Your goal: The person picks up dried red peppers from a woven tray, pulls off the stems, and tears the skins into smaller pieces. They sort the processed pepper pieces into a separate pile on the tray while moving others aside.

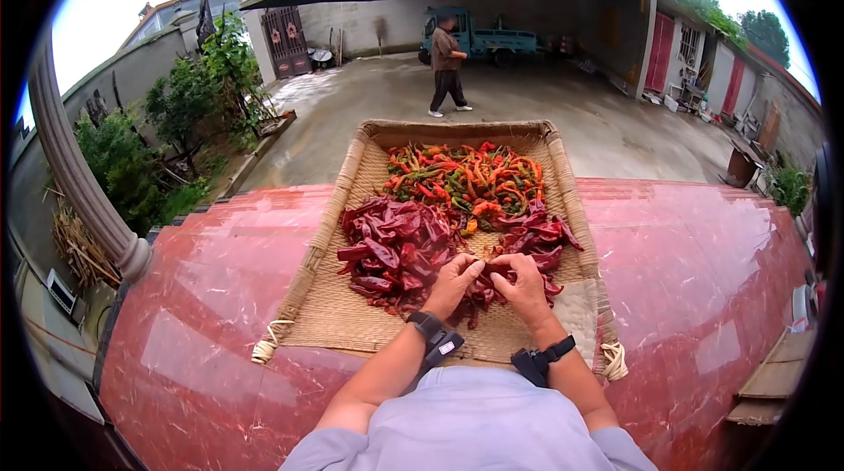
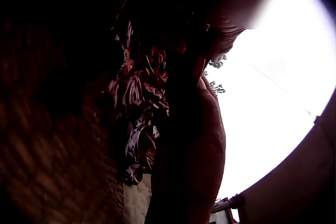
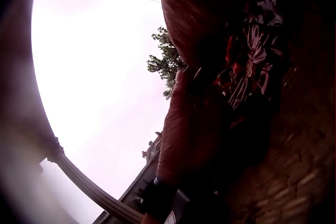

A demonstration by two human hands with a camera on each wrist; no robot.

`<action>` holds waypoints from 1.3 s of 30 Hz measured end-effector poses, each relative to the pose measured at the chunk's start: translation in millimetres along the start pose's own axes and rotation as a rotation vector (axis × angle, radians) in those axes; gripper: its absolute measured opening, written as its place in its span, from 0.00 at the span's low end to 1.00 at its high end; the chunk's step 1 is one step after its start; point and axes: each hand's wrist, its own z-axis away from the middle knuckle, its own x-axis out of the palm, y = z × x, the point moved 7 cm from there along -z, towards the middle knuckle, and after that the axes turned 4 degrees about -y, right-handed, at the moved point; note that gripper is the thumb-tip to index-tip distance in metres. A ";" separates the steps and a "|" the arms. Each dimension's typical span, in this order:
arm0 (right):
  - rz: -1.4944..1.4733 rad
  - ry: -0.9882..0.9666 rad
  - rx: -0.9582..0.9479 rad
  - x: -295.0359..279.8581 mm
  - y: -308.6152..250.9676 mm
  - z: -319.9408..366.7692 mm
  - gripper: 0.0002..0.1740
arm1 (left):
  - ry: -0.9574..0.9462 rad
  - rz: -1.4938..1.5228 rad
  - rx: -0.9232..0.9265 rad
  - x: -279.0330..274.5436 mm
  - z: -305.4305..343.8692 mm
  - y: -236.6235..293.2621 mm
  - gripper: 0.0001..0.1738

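Note:
A shallow woven tray holds dark red dried chili peppers in a heap at its middle left, with more on the right. Fresher red, orange and green chili peppers fill its far end. Over the near edge of the dark heap, my left hand and right hand meet at the fingertips, both pinching a dark red chili pepper, largely covered by the fingers. In the left wrist view the hand is in deep shadow beside the peppers; the right wrist view is equally dark.
The tray lies on a glossy red stone surface with steps at its far edge. Beyond, a person walks across the concrete yard near a blue cargo vehicle. A stone column stands at left.

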 end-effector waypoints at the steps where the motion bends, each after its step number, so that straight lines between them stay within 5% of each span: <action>1: 0.060 0.007 -0.049 -1.0 -3.3 -0.4 0.13 | -0.009 -0.026 0.001 0.6 -0.1 1.1 0.11; 6: 0.074 0.028 0.046 0.5 6.6 2.5 0.12 | -0.053 0.007 -0.003 8.2 -0.2 0.8 0.18; 9: -0.532 0.102 0.367 6.2 36.1 6.5 0.12 | -0.082 -0.007 -0.037 9.2 0.6 0.9 0.22; 23: -0.853 -0.056 0.356 27.3 37.6 6.8 0.08 | -0.150 0.054 -0.072 9.2 2.7 1.3 0.14; 28: -0.496 -0.194 0.285 28.6 30.3 7.4 0.20 | 0.104 0.135 0.067 -5.1 1.7 14.5 0.12; 32: -0.613 -0.383 0.397 45.6 29.4 14.6 0.19 | 0.188 0.072 0.149 -8.4 4.3 21.2 0.13; 39: -0.665 -0.149 0.409 23.4 26.8 8.6 0.17 | 0.651 -0.136 0.375 -45.9 20.0 45.4 0.22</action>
